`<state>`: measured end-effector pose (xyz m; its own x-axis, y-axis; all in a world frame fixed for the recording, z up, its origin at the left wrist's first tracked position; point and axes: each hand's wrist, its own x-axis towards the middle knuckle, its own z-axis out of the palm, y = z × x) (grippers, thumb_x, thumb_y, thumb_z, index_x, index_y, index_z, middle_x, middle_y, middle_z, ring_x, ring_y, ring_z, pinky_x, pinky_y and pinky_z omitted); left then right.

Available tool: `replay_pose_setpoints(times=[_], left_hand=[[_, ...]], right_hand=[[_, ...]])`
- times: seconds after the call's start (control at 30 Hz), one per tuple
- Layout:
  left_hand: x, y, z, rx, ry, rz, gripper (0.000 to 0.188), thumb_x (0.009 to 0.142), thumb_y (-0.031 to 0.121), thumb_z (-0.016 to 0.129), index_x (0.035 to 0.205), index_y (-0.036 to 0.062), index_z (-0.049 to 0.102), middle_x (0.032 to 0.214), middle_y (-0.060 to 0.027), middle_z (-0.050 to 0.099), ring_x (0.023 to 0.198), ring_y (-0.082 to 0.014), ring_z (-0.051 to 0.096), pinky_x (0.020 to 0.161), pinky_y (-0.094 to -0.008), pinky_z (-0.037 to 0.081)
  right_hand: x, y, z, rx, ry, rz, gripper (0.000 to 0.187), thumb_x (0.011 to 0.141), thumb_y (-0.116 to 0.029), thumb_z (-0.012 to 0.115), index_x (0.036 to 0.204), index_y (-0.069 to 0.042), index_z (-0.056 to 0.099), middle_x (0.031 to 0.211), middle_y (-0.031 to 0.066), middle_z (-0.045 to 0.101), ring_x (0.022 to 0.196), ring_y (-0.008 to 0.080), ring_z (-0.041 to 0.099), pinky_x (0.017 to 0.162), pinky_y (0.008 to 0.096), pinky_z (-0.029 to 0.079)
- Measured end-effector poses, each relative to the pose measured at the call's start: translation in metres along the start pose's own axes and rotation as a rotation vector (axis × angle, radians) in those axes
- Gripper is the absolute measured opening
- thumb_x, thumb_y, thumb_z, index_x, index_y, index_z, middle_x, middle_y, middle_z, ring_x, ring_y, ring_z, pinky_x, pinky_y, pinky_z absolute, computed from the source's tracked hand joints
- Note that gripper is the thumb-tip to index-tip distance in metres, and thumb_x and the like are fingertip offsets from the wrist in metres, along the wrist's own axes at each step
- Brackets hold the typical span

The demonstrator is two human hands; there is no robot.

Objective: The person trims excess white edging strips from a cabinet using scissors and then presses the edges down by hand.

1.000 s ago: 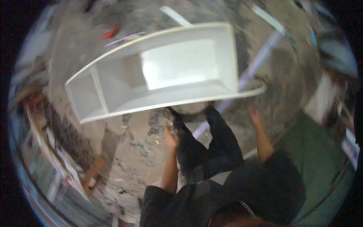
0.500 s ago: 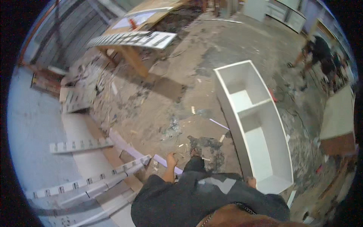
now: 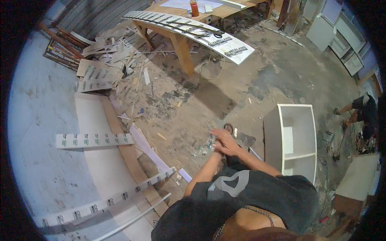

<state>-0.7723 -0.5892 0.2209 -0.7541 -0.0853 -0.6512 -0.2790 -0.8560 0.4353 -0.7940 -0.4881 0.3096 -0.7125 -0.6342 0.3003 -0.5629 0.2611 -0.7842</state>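
A white-edged cabinet (image 3: pixel 273 136) is found on the floor (image 3: pixel 245 84), its interior split by a divider (image 3: pixel 299 156); its near end is covered from view by a dark sleeve (image 3: pixel 295 188). To the left of the cabinet, well clear of it, the right hand (image 3: pixel 226 143) is laid across the left hand (image 3: pixel 219 148). The right fingers are extended and held narrowly together; the state of the left cannot be told, as it is mostly covered. Farther left of the cabinet, a lavender strip (image 3: pixel 149 149) and a wrapped white strip (image 3: pixel 94 140) are noted. Beyond the cabinet, to its upper left, a bottle (image 3: pixel 194 9) and a printed white panel (image 3: pixel 237 51) are carried by a wooden counter (image 3: pixel 183 54), the panel's end being projected past the edge. To the cabinet's right, a bent-over co-worker (image 3: pixel 366 110) is observed.
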Motion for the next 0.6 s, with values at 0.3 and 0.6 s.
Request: replay_pose_setpoints(times=[0.3,0.6], left_hand=[[0.195,0.205,0.128,0.655,-0.320,0.354,0.057,0.101,0.050,0.028,0.128,0.0070,0.054,0.115,-0.0113,0.064,0.111,-0.0217,0.059,0.099,-0.0352,0.040],[0.302,0.348,0.200,1.031,-0.042,0.434,0.033,0.093,0.025,0.060,0.115,-0.0005,0.060,0.114,-0.0117,0.064,0.097,-0.0179,0.060,0.084,-0.0287,0.045]], right_hand=[[0.392,0.324,-0.174,-0.491,0.546,0.337,0.044,0.085,-0.029,0.060,0.121,-0.005,0.055,0.118,0.0210,0.057,0.108,0.0374,0.052,0.092,0.0512,0.036],[0.528,0.419,-0.262,-0.637,0.001,0.492,0.065,0.065,-0.043,0.072,0.118,-0.009,0.056,0.124,0.0141,0.053,0.115,0.0345,0.050,0.098,0.0495,0.039]])
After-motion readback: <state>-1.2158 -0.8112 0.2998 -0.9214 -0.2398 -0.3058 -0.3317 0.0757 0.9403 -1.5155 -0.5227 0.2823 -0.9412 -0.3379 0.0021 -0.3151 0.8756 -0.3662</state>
